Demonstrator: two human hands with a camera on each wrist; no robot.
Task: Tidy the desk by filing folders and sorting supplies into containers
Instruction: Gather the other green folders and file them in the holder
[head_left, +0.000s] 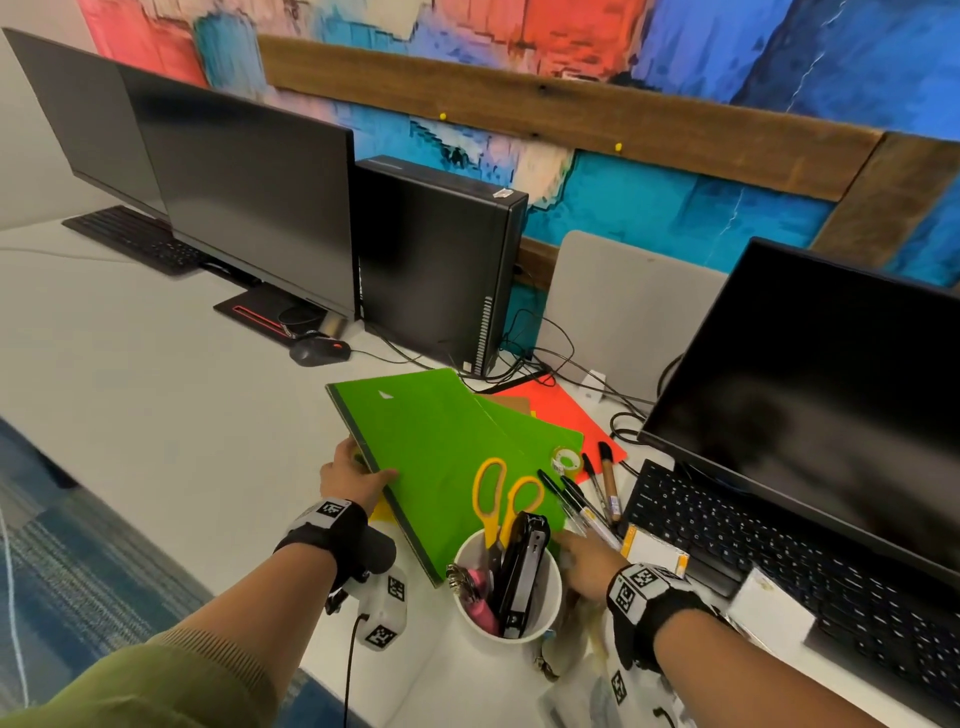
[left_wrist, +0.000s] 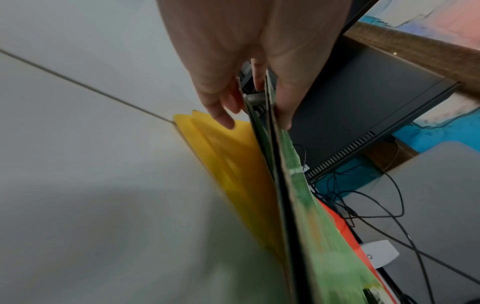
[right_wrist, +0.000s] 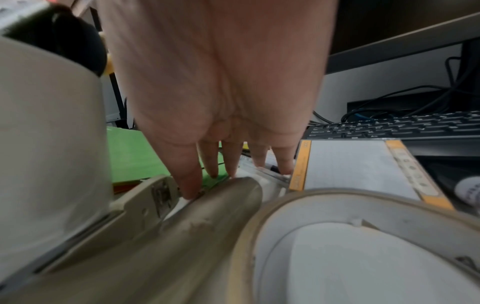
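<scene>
White desk (head_left: 156, 415): left hand (head_left: 353, 480) gripping green folder (head_left: 441, 457).

A white desk (head_left: 130, 374) carries two dark monitors (head_left: 249, 192) at its far left edge, a black computer tower (head_left: 436, 260) beside them, and a mouse (head_left: 317, 351) in front. Another monitor (head_left: 810, 384) and black keyboard (head_left: 769, 561) occupy the right edge. A colourful painted wall (head_left: 649, 197) rises behind.
</scene>
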